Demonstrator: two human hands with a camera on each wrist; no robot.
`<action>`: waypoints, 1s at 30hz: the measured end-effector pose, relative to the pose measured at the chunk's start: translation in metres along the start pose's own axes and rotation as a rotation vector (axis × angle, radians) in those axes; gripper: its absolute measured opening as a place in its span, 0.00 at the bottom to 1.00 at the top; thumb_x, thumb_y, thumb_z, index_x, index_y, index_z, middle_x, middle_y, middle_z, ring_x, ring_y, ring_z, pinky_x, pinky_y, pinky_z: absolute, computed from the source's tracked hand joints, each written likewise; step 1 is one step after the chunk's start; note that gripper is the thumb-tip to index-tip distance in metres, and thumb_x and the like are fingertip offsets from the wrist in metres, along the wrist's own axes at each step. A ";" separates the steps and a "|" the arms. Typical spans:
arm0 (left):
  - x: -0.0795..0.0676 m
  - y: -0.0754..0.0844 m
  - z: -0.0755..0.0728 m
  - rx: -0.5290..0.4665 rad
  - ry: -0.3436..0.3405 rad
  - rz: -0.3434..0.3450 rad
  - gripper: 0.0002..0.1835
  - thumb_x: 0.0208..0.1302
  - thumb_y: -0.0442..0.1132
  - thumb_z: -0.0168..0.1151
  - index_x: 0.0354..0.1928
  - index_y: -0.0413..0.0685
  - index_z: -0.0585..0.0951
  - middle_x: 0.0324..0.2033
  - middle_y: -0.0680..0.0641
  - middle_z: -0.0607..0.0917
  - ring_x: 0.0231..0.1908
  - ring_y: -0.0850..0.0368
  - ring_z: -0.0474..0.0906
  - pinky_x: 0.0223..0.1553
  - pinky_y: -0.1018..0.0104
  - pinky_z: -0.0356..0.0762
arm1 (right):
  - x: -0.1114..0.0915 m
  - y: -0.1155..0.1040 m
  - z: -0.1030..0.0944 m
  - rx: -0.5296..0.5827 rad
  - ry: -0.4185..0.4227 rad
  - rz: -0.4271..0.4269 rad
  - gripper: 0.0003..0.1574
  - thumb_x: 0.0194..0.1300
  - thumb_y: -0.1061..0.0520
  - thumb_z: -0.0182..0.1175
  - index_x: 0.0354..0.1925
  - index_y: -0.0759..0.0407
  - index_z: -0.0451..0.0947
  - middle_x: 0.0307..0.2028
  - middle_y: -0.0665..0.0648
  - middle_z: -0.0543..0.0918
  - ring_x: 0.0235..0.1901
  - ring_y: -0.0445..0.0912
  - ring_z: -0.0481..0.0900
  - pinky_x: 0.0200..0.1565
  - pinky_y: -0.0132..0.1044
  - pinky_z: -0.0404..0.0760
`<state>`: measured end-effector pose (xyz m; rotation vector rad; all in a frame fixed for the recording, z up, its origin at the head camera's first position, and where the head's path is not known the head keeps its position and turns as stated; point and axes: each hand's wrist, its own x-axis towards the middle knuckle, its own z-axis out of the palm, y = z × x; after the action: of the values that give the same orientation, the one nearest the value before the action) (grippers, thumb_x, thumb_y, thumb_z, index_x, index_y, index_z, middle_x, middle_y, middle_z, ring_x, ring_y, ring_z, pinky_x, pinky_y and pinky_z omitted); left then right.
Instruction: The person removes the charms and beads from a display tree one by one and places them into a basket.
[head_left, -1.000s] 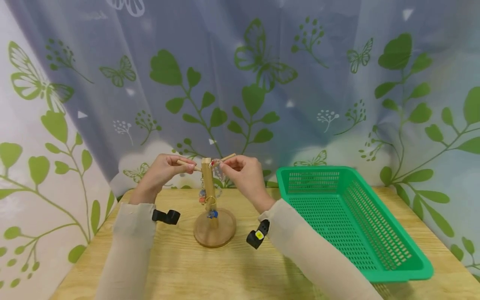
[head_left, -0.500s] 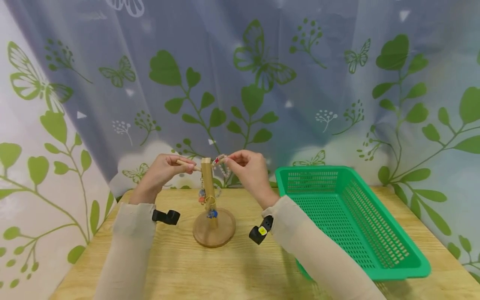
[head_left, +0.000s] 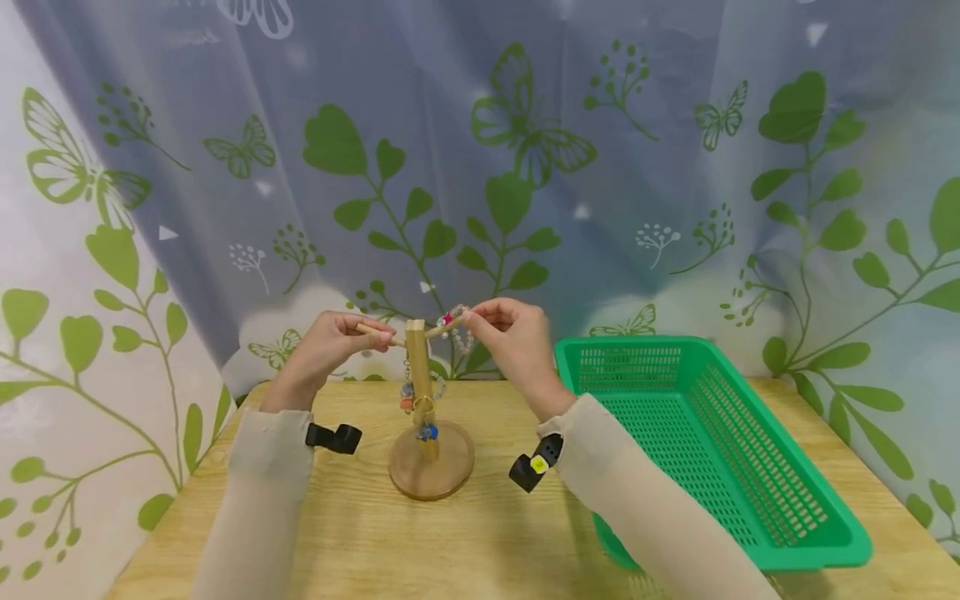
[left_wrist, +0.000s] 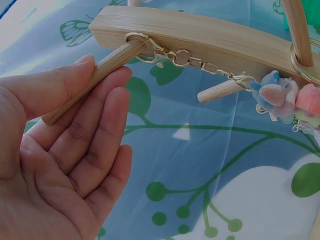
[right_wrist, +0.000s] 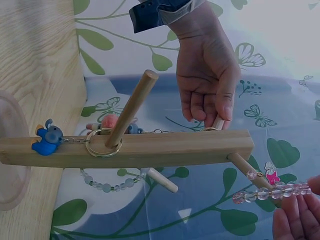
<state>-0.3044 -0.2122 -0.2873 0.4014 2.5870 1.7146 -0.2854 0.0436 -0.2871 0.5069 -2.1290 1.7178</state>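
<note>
A wooden stand [head_left: 419,367] with side pegs rises from a round base. My left hand [head_left: 327,348] pinches its upper left peg [left_wrist: 95,75] between thumb and fingers. A gold-clasp keychain with blue and coral plush charms [left_wrist: 275,95] hangs from that peg by its ring. At the upper right peg [right_wrist: 243,166], my right hand [head_left: 517,346] pinches a clear and pink beaded bracelet [right_wrist: 265,194] with a pink butterfly charm. The bracelet is at the peg's outer part; whether it still encircles the peg I cannot tell.
A blue figure keychain [right_wrist: 47,137] hangs by its ring from a lower peg [right_wrist: 134,107]. On another peg hangs a pale beaded bracelet [right_wrist: 105,187]. To the right a green plastic basket [head_left: 817,557] stands on the wooden table [head_left: 450,550], with a patterned curtain [head_left: 450,125] behind.
My right hand has drawn the clear and pink bracelet rightward along the upper right peg, away from the post. My left hand keeps its hold on the left peg.
</note>
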 end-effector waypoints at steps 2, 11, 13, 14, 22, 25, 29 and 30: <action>0.000 -0.001 0.000 -0.002 -0.002 -0.006 0.19 0.60 0.45 0.66 0.45 0.36 0.83 0.30 0.54 0.86 0.48 0.52 0.76 0.64 0.39 0.50 | 0.000 0.000 -0.002 0.013 0.000 -0.008 0.09 0.61 0.54 0.65 0.34 0.61 0.83 0.32 0.61 0.85 0.32 0.54 0.81 0.28 0.33 0.74; -0.001 -0.004 0.000 0.002 -0.003 -0.011 0.23 0.60 0.46 0.65 0.48 0.32 0.81 0.30 0.54 0.86 0.52 0.48 0.74 0.64 0.39 0.50 | 0.001 0.003 -0.009 0.037 0.018 -0.036 0.10 0.61 0.55 0.64 0.35 0.62 0.83 0.31 0.62 0.85 0.29 0.48 0.81 0.26 0.33 0.74; -0.001 -0.004 -0.001 0.008 0.000 -0.016 0.23 0.60 0.47 0.66 0.48 0.34 0.81 0.31 0.54 0.86 0.52 0.48 0.73 0.64 0.39 0.50 | 0.001 0.003 -0.011 0.035 0.020 -0.035 0.10 0.62 0.55 0.64 0.35 0.62 0.83 0.30 0.61 0.85 0.29 0.46 0.81 0.27 0.33 0.74; -0.001 -0.004 -0.001 0.010 0.002 -0.018 0.23 0.59 0.48 0.66 0.48 0.35 0.81 0.31 0.54 0.86 0.52 0.48 0.74 0.64 0.39 0.50 | 0.002 0.003 -0.012 0.038 0.018 -0.034 0.10 0.62 0.55 0.64 0.35 0.62 0.83 0.30 0.60 0.85 0.29 0.45 0.81 0.27 0.33 0.74; 0.002 -0.002 -0.002 0.015 -0.001 -0.021 0.19 0.59 0.48 0.66 0.46 0.40 0.83 0.33 0.51 0.86 0.53 0.47 0.73 0.64 0.39 0.50 | 0.004 0.006 -0.024 0.054 0.013 -0.025 0.12 0.62 0.55 0.64 0.36 0.65 0.83 0.32 0.65 0.84 0.31 0.50 0.82 0.31 0.34 0.77; 0.002 -0.002 -0.001 0.017 -0.004 -0.025 0.20 0.60 0.47 0.66 0.47 0.39 0.83 0.32 0.53 0.86 0.54 0.47 0.73 0.64 0.38 0.49 | 0.004 0.009 -0.029 0.042 0.012 -0.017 0.14 0.62 0.53 0.64 0.37 0.64 0.83 0.33 0.65 0.84 0.30 0.47 0.81 0.30 0.34 0.76; 0.003 -0.003 -0.002 0.017 -0.001 -0.026 0.21 0.60 0.47 0.66 0.47 0.37 0.82 0.31 0.54 0.86 0.55 0.47 0.72 0.64 0.39 0.49 | 0.002 0.013 -0.035 0.021 0.003 0.009 0.14 0.63 0.52 0.63 0.37 0.62 0.83 0.33 0.61 0.84 0.31 0.48 0.80 0.31 0.36 0.76; 0.003 -0.003 -0.002 0.017 0.000 -0.026 0.21 0.60 0.47 0.66 0.47 0.37 0.82 0.31 0.54 0.86 0.55 0.47 0.72 0.64 0.39 0.49 | 0.001 0.014 -0.037 0.019 0.001 0.021 0.14 0.63 0.51 0.63 0.38 0.62 0.82 0.33 0.60 0.84 0.32 0.48 0.81 0.32 0.36 0.77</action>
<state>-0.3082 -0.2141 -0.2887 0.3671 2.5966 1.6852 -0.2917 0.0822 -0.2915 0.4904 -2.1271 1.7506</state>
